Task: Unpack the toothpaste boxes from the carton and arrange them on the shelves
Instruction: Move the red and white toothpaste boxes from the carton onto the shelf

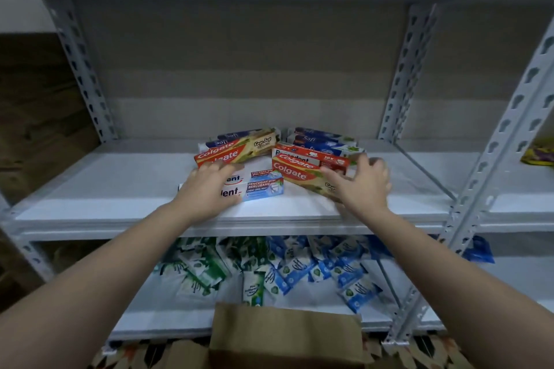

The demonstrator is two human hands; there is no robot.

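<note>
White-and-blue cardboard toothpaste boxes (257, 186) lie under the flat-fingered left hand (209, 186); the spread right hand (359, 181) steadies red boxes (299, 171); next, likely squaring the stacks.

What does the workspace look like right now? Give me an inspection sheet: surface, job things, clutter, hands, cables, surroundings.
Surface: white metal shelf board, bare on both sides of the boxes.
Job's things: white-and-blue Pepsodent boxes at front left; red Colgate boxes at right and more behind left, lying askew; dark blue Safi boxes at the back. Brown cardboard carton flap at bottom edge.
Clutter: green and blue sachets heaped loosely on the lower shelf.
Hands: left hand flat on the Pepsodent boxes; right hand with spread fingers against the right Colgate boxes.
Cables: nothing seen.
Surroundings: grey slotted steel uprights; yellow packet on neighbouring shelf.
</note>
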